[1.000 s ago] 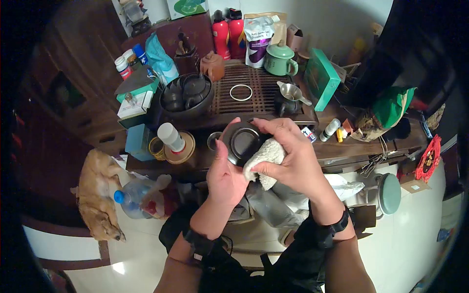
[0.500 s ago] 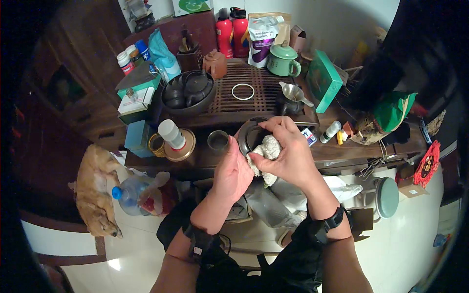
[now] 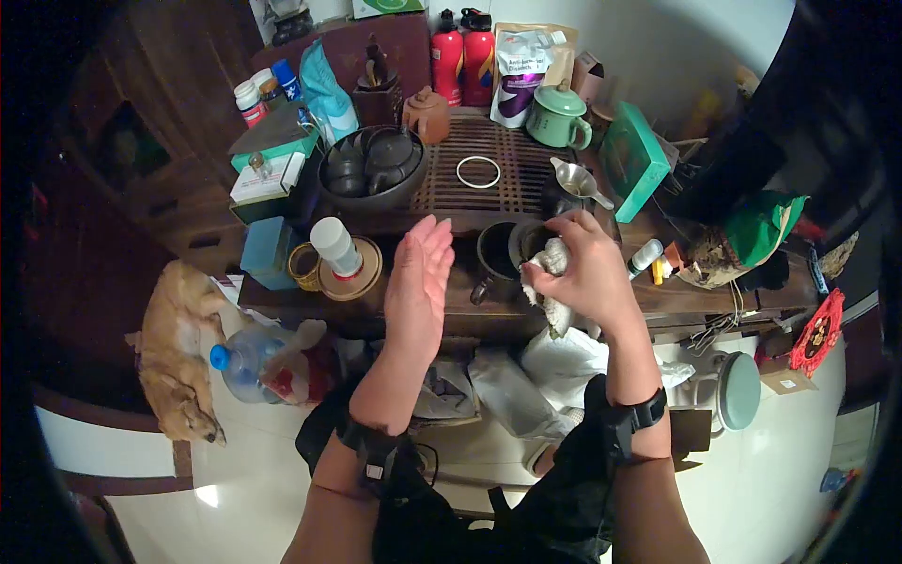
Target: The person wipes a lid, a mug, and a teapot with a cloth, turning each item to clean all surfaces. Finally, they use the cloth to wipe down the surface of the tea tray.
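Observation:
My right hand [image 3: 587, 273] grips a white cloth [image 3: 554, 268] together with a dark round piece [image 3: 529, 242], its fingers bent around both. Just left of it, a dark cup with a handle [image 3: 495, 252] stands on the wooden table's front part. My left hand [image 3: 421, 287] is raised with its fingers stretched and holds nothing; it is between the cup and a wooden disc [image 3: 362, 280] that bears a white-capped bottle [image 3: 335, 246]. Behind the hands is a slatted tea tray [image 3: 451, 193] with a white ring [image 3: 478, 172] on it.
A dark bowl of teapots [image 3: 371, 197] is at the left, a green lidded mug [image 3: 558, 117] at the back, and a metal strainer [image 3: 575, 180] at the right. A dog [image 3: 183, 338] lies on the floor beside a water bottle [image 3: 246, 362].
My left hand has come off the dark piece and moved left, its fingers now straight. My right hand has shifted right with the cloth and the dark piece. The view has moved slightly.

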Available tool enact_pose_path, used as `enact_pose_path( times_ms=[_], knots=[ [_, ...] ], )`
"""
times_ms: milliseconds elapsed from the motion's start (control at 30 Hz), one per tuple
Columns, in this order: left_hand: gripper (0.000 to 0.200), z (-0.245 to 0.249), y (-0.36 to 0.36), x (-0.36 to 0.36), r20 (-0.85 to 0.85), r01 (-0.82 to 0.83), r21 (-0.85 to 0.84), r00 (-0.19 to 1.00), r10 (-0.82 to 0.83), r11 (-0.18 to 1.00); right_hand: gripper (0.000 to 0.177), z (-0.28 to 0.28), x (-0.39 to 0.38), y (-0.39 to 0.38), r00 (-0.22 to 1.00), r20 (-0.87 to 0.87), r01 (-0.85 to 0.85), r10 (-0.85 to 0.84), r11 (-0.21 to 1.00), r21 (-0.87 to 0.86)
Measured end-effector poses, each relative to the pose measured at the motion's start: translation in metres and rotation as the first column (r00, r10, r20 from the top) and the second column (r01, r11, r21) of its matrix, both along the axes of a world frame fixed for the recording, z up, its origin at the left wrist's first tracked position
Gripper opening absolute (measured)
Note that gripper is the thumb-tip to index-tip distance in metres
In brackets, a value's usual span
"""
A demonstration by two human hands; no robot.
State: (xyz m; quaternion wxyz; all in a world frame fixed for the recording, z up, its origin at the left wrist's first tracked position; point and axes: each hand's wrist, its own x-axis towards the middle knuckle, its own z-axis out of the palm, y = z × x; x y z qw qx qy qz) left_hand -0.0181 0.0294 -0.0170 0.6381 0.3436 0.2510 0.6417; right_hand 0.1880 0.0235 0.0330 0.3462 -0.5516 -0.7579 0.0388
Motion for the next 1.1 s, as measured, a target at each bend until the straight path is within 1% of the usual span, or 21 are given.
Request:
enact_pose_path(
  times_ms=[67, 100, 133, 167, 267, 333, 467, 567, 667, 767, 867, 900, 967, 1033, 1067, 1100],
  knots=[
    [0.059, 0.0, 0.001, -0.002, -0.077, -0.053, -0.005, 0.996, 0.052, 0.999, 0.05, -0.002, -0.004, 0.001, 1.0, 0.005, -0.001, 0.001, 0.999, -0.046],
    [0.053, -0.003, 0.002, -0.002, -0.075, -0.064, -0.022, 0.995, 0.062, 0.998, 0.05, -0.002, -0.008, 0.003, 1.0, 0.006, 0.006, -0.005, 0.998, -0.055],
    [0.052, -0.005, 0.002, 0.0, -0.108, -0.057, -0.026, 0.993, 0.054, 0.998, 0.05, -0.002, -0.012, 0.004, 1.0, 0.007, 0.012, -0.011, 0.998, -0.066],
    [0.05, -0.006, 0.002, 0.001, -0.141, -0.05, -0.03, 0.989, 0.046, 0.998, 0.049, -0.001, -0.016, 0.004, 1.0, -0.017, 0.01, -0.011, 0.999, -0.04],
    [0.046, -0.011, -0.001, 0.005, -0.208, 0.001, -0.073, 0.978, -0.016, 0.997, 0.048, 0.004, -0.022, 0.007, 0.997, 0.05, 0.056, -0.051, 0.992, -0.115],
    [0.046, -0.011, -0.002, 0.007, -0.256, 0.032, -0.122, 0.965, -0.062, 0.992, 0.045, 0.005, -0.026, 0.01, 0.993, 0.098, 0.081, -0.07, 0.991, -0.109],
    [0.047, -0.023, -0.002, 0.008, -0.293, 0.067, -0.124, 0.951, -0.101, 0.99, 0.042, 0.004, -0.033, 0.014, 0.982, 0.163, 0.123, -0.099, 0.981, -0.15],
    [0.046, -0.024, -0.003, 0.007, -0.306, 0.078, -0.131, 0.945, -0.115, 0.988, 0.042, 0.002, -0.037, 0.017, 0.971, 0.215, 0.147, -0.1, 0.966, -0.213],
    [0.045, -0.023, -0.003, 0.006, -0.318, 0.073, -0.131, 0.941, -0.111, 0.989, 0.042, 0.001, -0.034, 0.017, 0.981, 0.178, 0.118, -0.082, 0.972, -0.205],
    [0.044, -0.024, -0.002, 0.003, -0.344, 0.077, -0.126, 0.932, -0.117, 0.989, 0.041, -0.001, -0.023, 0.016, 1.0, 0.005, -0.005, 0.006, 0.987, -0.16],
    [0.04, -0.027, -0.002, 0.001, -0.413, 0.059, -0.053, 0.908, -0.076, 0.997, 0.04, 0.014, -0.005, 0.011, 0.994, -0.073, -0.091, 0.076, 0.968, -0.232],
    [0.038, -0.03, -0.002, -0.001, -0.477, 0.062, -0.039, 0.876, -0.073, 0.997, 0.038, 0.019, 0.001, 0.008, 0.994, -0.096, -0.077, 0.051, 0.955, -0.285],
    [0.034, -0.036, 0.0, -0.004, -0.597, 0.075, -0.012, 0.8, -0.067, 0.997, 0.03, 0.021, 0.016, 0.005, 0.987, -0.15, -0.1, 0.056, 0.949, -0.299],
    [0.03, -0.037, -0.003, -0.006, -0.729, 0.124, -0.013, 0.678, -0.094, 0.992, 0.027, 0.024, 0.028, 0.0, 0.97, -0.242, -0.107, 0.035, 0.951, -0.29],
    [0.028, -0.037, -0.004, -0.006, -0.787, 0.149, -0.014, 0.609, -0.103, 0.989, 0.027, 0.024, 0.033, -0.001, 0.966, -0.258, -0.071, -0.005, 0.956, -0.285],
    [0.026, -0.032, -0.006, -0.004, -0.799, 0.176, -0.01, 0.59, -0.113, 0.984, 0.027, 0.024, 0.039, -0.003, 0.961, -0.274, -0.035, -0.045, 0.959, -0.281]
  ],
)
